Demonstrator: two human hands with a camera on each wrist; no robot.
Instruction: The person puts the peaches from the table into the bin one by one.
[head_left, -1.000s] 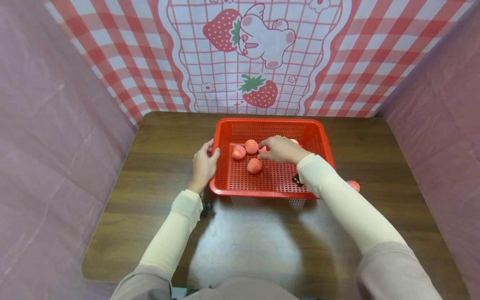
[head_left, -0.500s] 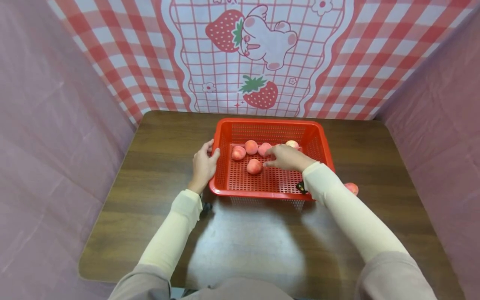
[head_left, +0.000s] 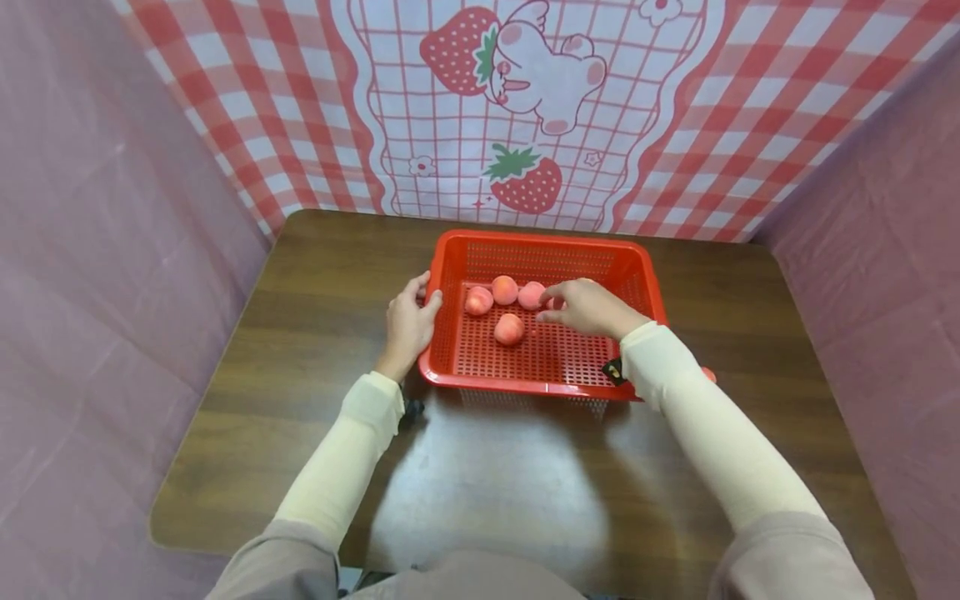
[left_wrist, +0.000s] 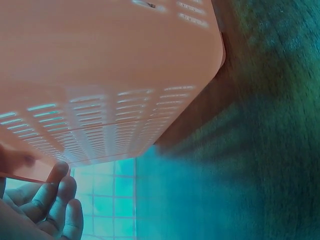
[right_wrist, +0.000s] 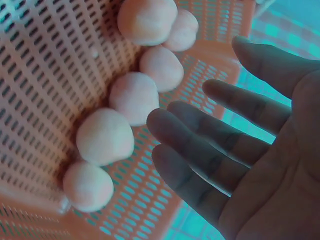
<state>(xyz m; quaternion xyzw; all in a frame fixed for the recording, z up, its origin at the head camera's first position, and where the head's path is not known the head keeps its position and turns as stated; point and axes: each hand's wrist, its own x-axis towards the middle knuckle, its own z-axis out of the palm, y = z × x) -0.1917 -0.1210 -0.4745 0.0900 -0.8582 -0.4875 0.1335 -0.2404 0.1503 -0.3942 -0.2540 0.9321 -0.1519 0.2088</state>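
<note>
A red perforated plastic basket (head_left: 517, 388) stands on the table with several peaches inside. My left hand (head_left: 408, 329) grips its left rim, thumb at the rim and the other fingers outside; in the left wrist view, fingertips (left_wrist: 61, 169) show at the basket's edge. Inside the basket, my right hand (head_left: 592, 307) hovers with loosely spread fingers, holding nothing. The right wrist view shows a row of peaches (right_wrist: 134, 98) beyond those fingers. One peach (head_left: 509, 329) sits apart, nearer the front. In the head view the right hand hides part of the row.
Outside the basket's right side lies another peach (head_left: 708, 374), mostly covered by the right sleeve (head_left: 663, 362). A small dark object (head_left: 613, 371) is at the right wrist. A checked strawberry-print cloth (head_left: 525, 183) hangs behind the wooden table (head_left: 300, 333).
My right hand has shifted to the right, uncovering a pink peach in the back row and now covering the pale one at the back right. The left hand keeps its grip on the rim.
</note>
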